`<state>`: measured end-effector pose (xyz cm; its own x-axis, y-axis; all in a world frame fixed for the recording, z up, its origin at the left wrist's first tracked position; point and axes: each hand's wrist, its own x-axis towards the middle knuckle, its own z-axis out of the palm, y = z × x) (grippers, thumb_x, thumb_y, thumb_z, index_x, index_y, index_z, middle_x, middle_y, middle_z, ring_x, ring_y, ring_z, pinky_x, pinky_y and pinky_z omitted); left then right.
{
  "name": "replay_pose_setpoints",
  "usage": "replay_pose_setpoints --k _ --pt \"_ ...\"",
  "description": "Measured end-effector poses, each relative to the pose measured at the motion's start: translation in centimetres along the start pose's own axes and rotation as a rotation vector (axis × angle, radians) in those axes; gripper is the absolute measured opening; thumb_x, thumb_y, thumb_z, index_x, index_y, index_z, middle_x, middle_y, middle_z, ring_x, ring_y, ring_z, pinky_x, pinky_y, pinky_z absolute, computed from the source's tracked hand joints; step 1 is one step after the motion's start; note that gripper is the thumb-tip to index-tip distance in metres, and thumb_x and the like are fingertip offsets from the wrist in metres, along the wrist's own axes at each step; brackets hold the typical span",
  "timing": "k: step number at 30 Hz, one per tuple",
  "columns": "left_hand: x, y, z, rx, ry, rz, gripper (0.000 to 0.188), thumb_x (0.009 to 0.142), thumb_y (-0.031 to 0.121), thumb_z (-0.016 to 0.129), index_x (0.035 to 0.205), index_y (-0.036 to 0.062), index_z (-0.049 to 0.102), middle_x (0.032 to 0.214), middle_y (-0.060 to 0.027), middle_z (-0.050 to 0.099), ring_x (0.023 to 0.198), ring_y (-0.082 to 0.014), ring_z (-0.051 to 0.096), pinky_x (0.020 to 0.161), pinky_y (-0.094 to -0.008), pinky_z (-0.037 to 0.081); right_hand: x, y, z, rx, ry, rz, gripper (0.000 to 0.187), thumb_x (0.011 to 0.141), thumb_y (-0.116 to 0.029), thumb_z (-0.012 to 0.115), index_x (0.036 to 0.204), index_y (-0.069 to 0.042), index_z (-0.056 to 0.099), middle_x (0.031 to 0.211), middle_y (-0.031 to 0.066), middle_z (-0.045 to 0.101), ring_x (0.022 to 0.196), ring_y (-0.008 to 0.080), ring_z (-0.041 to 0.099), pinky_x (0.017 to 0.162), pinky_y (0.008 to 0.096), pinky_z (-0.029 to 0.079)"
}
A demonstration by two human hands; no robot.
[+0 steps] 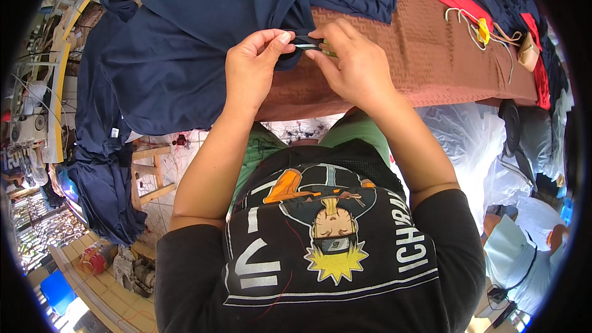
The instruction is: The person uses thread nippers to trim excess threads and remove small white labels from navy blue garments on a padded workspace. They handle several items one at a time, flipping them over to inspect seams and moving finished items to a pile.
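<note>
Black T-shirt [336,228] with a cartoon print lies nearest the camera, on the wearer's torso at the near side of the brown-covered bench [419,49]. Navy fabric [166,55] spreads over the left part of the bench and hangs down at its left side. Above the bench, where the fabric gives way to the brown cover, sits a slim tool [307,45] with a bright narrow edge; it may be thread snips, but fingers hide most of it. Working well here probably means drawing the fabric edge taut, guiding the tool flat along it in small strokes, and leaving the left thumb clear of any blade. Left hand [254,65] has thumb and forefinger pinched together on a bit of the navy fabric. Right hand [357,61] curls round the tool, thumb and fingers nearly closed, just beside the left fingertips above the bench.
</note>
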<state>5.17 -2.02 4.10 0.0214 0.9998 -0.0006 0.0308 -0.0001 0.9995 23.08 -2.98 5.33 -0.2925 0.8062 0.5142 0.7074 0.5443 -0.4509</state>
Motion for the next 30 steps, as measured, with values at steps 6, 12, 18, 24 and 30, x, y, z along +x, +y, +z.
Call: replay_pose_setpoints --k 6,12,18,24,30 --pt "-0.2 3.9 -3.6 0.504 -0.581 0.567 0.037 0.093 0.033 0.060 0.077 0.0025 0.073 0.115 -0.0090 0.064 0.116 -0.0225 0.050 0.101 -0.0354 0.036 1.0 0.6 -0.4 -0.168 -0.031 -0.078 0.017 0.082 -0.021 0.066 0.091 -0.009 0.059 0.087 0.0076 0.061 0.078 0.0311 0.063 0.064 0.0434 0.050" --pt "-0.1 8.1 -8.0 0.242 -0.486 0.616 0.047 0.103 0.027 0.040 0.082 -0.0040 0.069 0.111 -0.0142 0.065 0.108 -0.0223 0.055 0.099 -0.0351 0.038 2.2 4.1 -4.9 -0.120 0.039 0.055 0.024 0.085 -0.022 0.069 0.102 -0.007 0.062 0.088 0.0095 0.064 0.071 0.0234 0.066 0.060 0.0347 0.051" --pt "2.5 8.1 -5.0 0.163 -0.210 0.554 0.027 0.093 0.010 0.058 0.118 0.0000 0.059 0.119 -0.0103 0.062 0.109 -0.0162 0.057 0.095 -0.0298 0.043 3.7 9.1 -14.7 0.021 0.172 0.413 0.026 0.088 -0.023 0.068 0.108 -0.007 0.065 0.086 0.0033 0.065 0.065 0.0098 0.061 0.056 0.0242 0.047" --pt "11.5 6.8 2.9 0.723 -0.028 0.704 0.051 0.089 0.022 0.066 0.128 -0.0068 0.052 0.126 -0.0165 0.060 0.117 -0.0237 0.057 0.100 -0.0313 0.042 4.5 11.0 -10.7 0.389 0.319 0.345 0.027 0.081 -0.024 0.077 0.097 -0.004 0.067 0.090 -0.0024 0.065 0.083 0.0078 0.055 0.078 0.0230 0.045" --pt "14.9 4.9 4.4 0.244 -0.212 0.277 0.044 0.091 0.019 0.062 0.126 -0.0072 0.053 0.117 -0.0149 0.063 0.105 -0.0178 0.061 0.093 -0.0279 0.046 3.7 8.1 -4.1 0.582 0.054 0.525 0.022 0.085 -0.025 0.073 0.086 -0.003 0.069 0.068 -0.0039 0.057 0.067 0.0072 0.051 0.062 0.0255 0.043"
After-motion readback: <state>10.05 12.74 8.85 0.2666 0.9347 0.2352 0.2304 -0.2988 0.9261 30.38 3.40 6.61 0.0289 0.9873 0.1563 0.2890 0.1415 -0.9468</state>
